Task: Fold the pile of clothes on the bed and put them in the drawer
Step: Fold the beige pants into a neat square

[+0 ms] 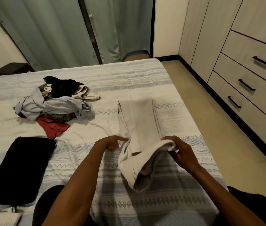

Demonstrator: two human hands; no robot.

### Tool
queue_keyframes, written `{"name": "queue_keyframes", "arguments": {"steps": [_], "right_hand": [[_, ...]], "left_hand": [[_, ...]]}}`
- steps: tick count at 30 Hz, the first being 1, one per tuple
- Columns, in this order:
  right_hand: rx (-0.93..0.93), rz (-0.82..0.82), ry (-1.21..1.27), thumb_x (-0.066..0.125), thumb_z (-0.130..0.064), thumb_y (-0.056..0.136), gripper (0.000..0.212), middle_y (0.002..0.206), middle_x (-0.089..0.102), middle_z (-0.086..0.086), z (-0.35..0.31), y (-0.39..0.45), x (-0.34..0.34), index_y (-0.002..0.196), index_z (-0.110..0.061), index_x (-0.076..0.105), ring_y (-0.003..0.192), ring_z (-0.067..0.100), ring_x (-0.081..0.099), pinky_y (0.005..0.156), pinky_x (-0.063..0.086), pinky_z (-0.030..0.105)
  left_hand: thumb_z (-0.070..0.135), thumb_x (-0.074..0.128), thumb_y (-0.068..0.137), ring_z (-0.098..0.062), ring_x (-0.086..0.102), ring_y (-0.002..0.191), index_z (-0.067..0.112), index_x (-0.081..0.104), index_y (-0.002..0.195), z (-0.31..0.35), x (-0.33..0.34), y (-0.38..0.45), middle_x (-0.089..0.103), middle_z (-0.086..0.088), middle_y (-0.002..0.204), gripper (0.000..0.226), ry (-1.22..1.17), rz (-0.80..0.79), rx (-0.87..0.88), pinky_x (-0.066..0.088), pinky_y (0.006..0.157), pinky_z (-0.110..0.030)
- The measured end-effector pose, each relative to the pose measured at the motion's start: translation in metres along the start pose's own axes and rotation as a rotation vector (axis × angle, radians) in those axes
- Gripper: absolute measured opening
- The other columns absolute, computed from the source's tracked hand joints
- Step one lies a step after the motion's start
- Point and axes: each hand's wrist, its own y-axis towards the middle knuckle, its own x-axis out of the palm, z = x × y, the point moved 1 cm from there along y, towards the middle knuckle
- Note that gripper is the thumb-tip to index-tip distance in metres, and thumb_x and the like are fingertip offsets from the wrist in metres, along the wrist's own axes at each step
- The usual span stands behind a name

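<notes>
**One garment folded, one in hand, a pile waiting**

One black garment point(17, 170) is lying folded flat on the near left of the bed point(145, 75), so the job looks to be in its early part. Nothing is showing in any drawer yet; the drawers point(250, 85) along the wall on the right are all sitting closed, across a strip of floor from the bed.

Nearest the camera, both forearms are reaching forward over the patterned bedspread. The left hand point(111, 142) is pinching the left edge of a pale garment point(138, 128) with fingers curled down onto the cloth. The right hand point(180, 150) is gripping the bunched right side of the same piece, lifting its near end off the bed so that it is sagging open underneath, while the far end is lying flat and smooth. This is probably a lengthwise fold being carried over.

Farther back on the left, well apart from the hands, the pile of clothes point(54, 103) is sitting unfolded: grey, black, red, cream and a green plaid piece tangled together. Those are all waiting to be folded, and then everything is waiting to be stowed.
</notes>
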Motion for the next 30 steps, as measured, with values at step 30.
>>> {"name": "queue_keyframes", "arguments": {"steps": [30], "right_hand": [[0.895, -0.107, -0.041, 0.066, -0.048, 0.091, 0.068, 0.14, 0.056, 0.015, 0.184, 0.234, 0.097, 0.142, -0.007, 0.046, 0.126, 0.035, 0.054, 0.097, 0.044, 0.039]], "left_hand": [[0.042, 0.064, 0.095, -0.021, 0.063, 0.06, 0.018, 0.062, 0.069, -0.003, 0.007, 0.037, 0.062, -0.003, 0.062, 0.035, -0.626, 0.377, 0.005, 0.051, 0.062, -0.038]]}}
